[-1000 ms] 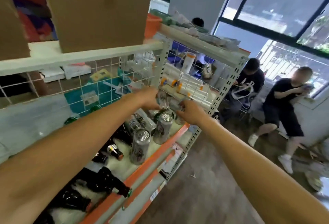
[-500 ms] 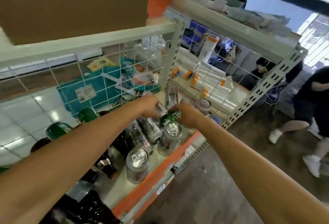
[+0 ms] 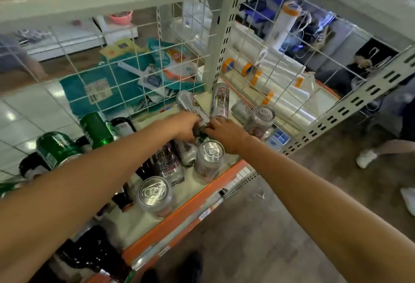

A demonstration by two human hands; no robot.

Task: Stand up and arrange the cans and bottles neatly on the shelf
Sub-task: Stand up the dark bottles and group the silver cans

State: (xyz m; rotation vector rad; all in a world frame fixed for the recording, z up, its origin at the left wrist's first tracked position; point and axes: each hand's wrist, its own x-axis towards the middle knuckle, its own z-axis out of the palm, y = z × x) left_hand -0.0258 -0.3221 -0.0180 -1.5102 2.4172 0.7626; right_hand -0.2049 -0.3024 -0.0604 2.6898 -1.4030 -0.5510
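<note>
On the left side of the frame, green bottles (image 3: 58, 148) lie on their sides on the shelf (image 3: 186, 206). Dark bottles (image 3: 89, 258) lie at the lower left. None of them is stood up yet. The job right now looks like lifting the tipped cans in the middle. To do it well, turn each can until its flat bottom faces down. Then set it down slowly in a line with the standing can (image 3: 210, 154) just below the hands. That one and another silver can (image 3: 153, 193) stand close to the orange front edge, so a bump could knock them off. In the middle of the frame, the left hand (image 3: 184, 125) has its fingers curled round the low end of a tipped can (image 3: 190, 105). Just right of it, the right hand (image 3: 226, 134) has bent fingers at the bottom of a leaning can (image 3: 221, 100). I cannot tell if it really grips it. Farther right, one can lies flat (image 3: 241, 108) and a tall can (image 3: 261, 116) stands near the wire wall.
</note>
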